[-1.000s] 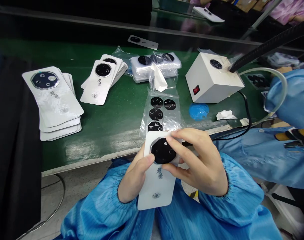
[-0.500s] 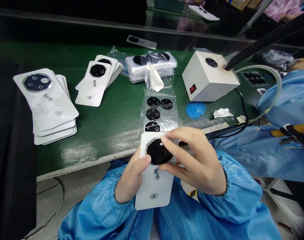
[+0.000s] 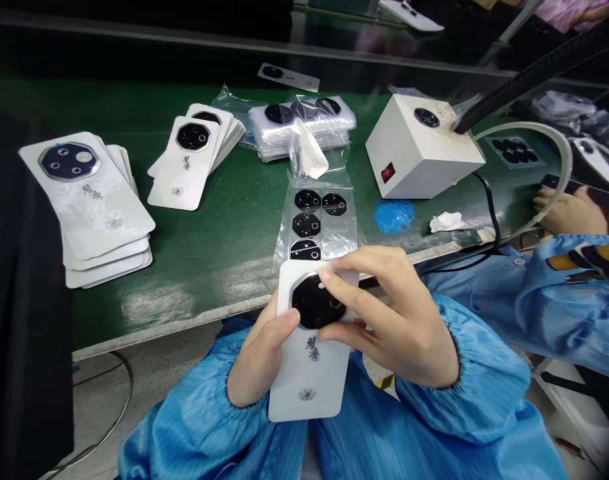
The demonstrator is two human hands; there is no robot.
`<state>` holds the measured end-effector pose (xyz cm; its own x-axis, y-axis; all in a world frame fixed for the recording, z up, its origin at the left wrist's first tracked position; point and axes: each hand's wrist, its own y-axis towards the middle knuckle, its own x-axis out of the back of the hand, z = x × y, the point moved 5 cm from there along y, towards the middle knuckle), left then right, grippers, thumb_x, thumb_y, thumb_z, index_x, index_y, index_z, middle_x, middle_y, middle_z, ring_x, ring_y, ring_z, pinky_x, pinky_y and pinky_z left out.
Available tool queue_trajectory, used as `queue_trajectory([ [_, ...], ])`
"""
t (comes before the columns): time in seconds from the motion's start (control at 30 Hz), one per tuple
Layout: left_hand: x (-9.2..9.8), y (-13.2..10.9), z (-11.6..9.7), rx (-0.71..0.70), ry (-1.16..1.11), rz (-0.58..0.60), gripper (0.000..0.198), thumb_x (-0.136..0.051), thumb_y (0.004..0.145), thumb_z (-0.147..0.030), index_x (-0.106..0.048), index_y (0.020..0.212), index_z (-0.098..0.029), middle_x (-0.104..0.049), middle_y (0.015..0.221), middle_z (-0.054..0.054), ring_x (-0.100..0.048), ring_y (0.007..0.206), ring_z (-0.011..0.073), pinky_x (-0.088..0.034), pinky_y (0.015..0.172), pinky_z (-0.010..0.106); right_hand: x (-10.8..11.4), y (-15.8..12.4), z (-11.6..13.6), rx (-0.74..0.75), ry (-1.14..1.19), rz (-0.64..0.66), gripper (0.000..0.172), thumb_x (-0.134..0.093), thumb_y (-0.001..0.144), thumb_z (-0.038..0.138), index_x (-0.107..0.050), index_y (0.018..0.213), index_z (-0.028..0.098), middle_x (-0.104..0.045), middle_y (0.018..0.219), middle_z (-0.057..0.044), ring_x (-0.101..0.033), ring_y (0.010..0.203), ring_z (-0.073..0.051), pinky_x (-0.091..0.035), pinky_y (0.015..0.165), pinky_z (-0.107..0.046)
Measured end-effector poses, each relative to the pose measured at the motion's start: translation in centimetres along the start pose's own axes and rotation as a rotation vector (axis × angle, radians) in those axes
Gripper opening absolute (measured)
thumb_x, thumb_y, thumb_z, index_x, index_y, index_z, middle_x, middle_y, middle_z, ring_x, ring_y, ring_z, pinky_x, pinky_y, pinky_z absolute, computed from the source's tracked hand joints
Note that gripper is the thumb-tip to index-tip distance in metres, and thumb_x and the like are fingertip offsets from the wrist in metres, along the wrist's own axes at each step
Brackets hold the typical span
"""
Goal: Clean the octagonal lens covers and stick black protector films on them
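Green bench mat (image 3: 209, 287) under everything, and from here my left hand (image 3: 257, 357) is clamped round a white card (image 3: 307, 383), bracing it so my right hand (image 3: 394, 320) can pin the black octagonal lens cover (image 3: 314, 301) flat near its top edge, just below a clear bag of covers (image 3: 318, 227).

Matte white phone-back card (image 3: 309, 380) with black brush-style characters (image 3: 311, 349) and a small grey round seal (image 3: 307, 395); on it, a glossy black octagonal lens plate (image 3: 315, 301) edged by a thin silver rim (image 3: 292, 300). Marbled silvery-white top card (image 3: 101, 213) nearby. Bright blue, finely striped smock sleeve (image 3: 184, 420). Glossy dark green workbench (image 3: 184, 313) — off-white box (image 3: 419, 157) with a red switch (image 3: 388, 173), mottled blue putty (image 3: 394, 217), white tissue (image 3: 447, 222).
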<state>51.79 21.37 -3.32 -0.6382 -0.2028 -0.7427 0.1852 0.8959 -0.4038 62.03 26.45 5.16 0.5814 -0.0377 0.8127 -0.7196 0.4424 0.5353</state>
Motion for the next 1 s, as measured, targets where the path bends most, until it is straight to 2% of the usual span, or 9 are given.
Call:
queue_trajectory([
  [0.17, 0.24, -0.12, -0.03, -0.016, 0.06, -0.002, 0.062, -0.06, 0.077, -0.038, -0.041, 0.133, -0.021, -0.068, 0.1, 0.007, -0.066, 0.084, 0.0268, -0.054, 0.07, 0.036, 0.09, 0.12, 0.0, 0.004, 0.019, 0.021, 0.029, -0.062, 0.083, 0.025, -0.059, 0.105, 0.007, -0.059, 0.103, -0.016, -0.053, 0.097, -0.026, -0.049, 0.079, -0.044],
  [0.37, 0.19, -0.41, 0.01, -0.067, 0.069, 0.005, 0.05, -0.059, 0.078, -0.039, -0.052, 0.123, -0.019, -0.068, 0.104, 0.008, -0.065, 0.091, 0.0292, -0.054, 0.073, 0.036, 0.39, 0.25, 0.09, -0.007, 0.014, 0.034, 0.029, -0.059, 0.086, 0.035, -0.058, 0.107, 0.015, -0.057, 0.105, -0.013, -0.054, 0.099, -0.025, -0.05, 0.08, -0.045],
  [0.67, 0.38, -0.6, -0.22, -0.15, 0.16, -0.006, 0.043, -0.057, 0.08, -0.039, -0.058, 0.118, -0.019, -0.066, 0.113, 0.008, -0.058, 0.108, 0.0326, -0.051, 0.084, 0.039, 0.57, 0.26, 0.05, 0.001, 0.017, 0.051, 0.039, -0.062, 0.082, 0.041, -0.059, 0.108, 0.012, -0.057, 0.104, -0.014, -0.054, 0.099, -0.026, -0.051, 0.081, -0.045],
  [0.77, 0.39, -0.58, -0.27, -0.148, 0.173, -0.009, 0.043, -0.058, 0.079, -0.039, -0.059, 0.117, -0.019, -0.066, 0.111, 0.008, -0.059, 0.107, 0.0329, -0.051, 0.083, 0.04, 0.61, 0.29, 0.05, -0.001, 0.006, 0.06, 0.038, -0.06, 0.083, 0.042, -0.058, 0.108, 0.013, -0.058, 0.104, -0.014, -0.055, 0.099, -0.026, -0.051, 0.082, -0.045],
  [1.0, 0.2, -0.54, -0.15, -0.068, 0.119, 0.0, 0.047, -0.059, 0.078, -0.041, -0.057, 0.119, -0.02, -0.07, 0.095, 0.006, -0.066, 0.089, 0.0311, -0.055, 0.069, 0.038, 0.77, 0.39, 0.04, -0.005, 0.0, 0.067, 0.038, -0.056, 0.085, 0.043, -0.057, 0.109, 0.014, -0.059, 0.104, -0.014, -0.055, 0.098, -0.026, -0.051, 0.081, -0.045],
])
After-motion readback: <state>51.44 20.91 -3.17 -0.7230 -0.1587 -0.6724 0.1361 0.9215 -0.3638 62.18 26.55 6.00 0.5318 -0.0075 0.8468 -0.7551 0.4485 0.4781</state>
